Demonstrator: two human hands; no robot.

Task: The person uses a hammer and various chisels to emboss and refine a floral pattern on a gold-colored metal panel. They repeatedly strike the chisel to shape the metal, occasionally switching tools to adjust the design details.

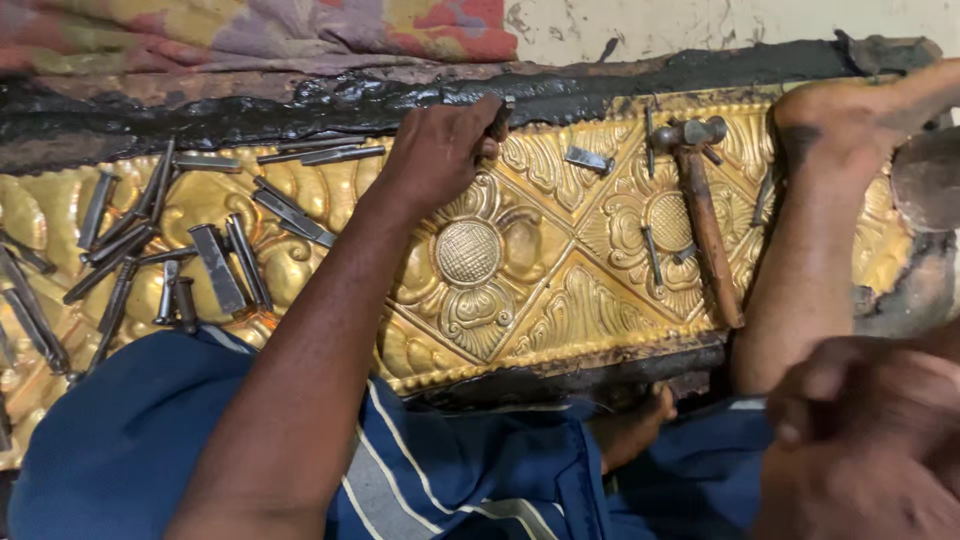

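A long gold-coloured embossed metal panel (560, 290) with flower and diamond patterns lies set in black pitch (300, 100). My left hand (435, 155) reaches across it to the upper border and grips a small steel punch (499, 120) held against the panel's top edge. My right hand (860, 440) is at the lower right, blurred, with its fingers curled into a fist and nothing seen in it. A hammer with a rusty handle (705, 230) lies on the panel between the two hands.
Several steel punches (215, 265) lie scattered over the panel's left part, and a few more (587, 158) lie near the hammer. A bare leg (810, 240) rests across the panel's right end. Blue striped cloth (440, 470) covers my lap. Patterned fabric (260, 30) lies beyond the pitch.
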